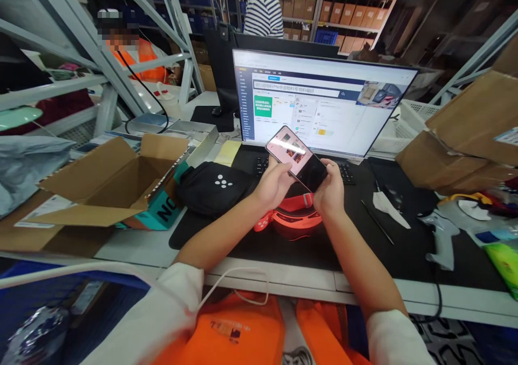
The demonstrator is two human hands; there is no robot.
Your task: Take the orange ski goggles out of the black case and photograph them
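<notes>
We hold one phone [297, 157] w/ both hands, above the black desk mat [283, 241] and just in front of the monitor [319, 103]. Its long axis runs diagonally, upper end toward upper left near the screen's bottom edge, lower end toward lower right; it's tilted so the glass faces up at us. Left hand [275, 184] cups the left/lower edge, fingers curled round it, thumb on the side. Right hand [331, 189] grips the lower-right end, fingers wrapped narrow around that corner. The phone looks like a slim slab w/ a pinkish rim, glossy dark glass, bright glare and a pale reflection across the upper half.

Counts: 1 phone, 2 hands on it, 1 lit monitor, 1 keyboard [343, 171] mostly hidden behind the hands. Below the hands lies 1 red-orange strap item [293, 219], touching the mat. Left of it, 1 black pouch [214, 188] w/ white dots, then 1 open cardboard box [113, 184]. On the right, 1 grey scanner gun [443, 241] and stacked brown cartons [469, 133]. 2 other ppl in the background: one in an orange vest [140, 57], one in a striped shirt [263, 8].
</notes>
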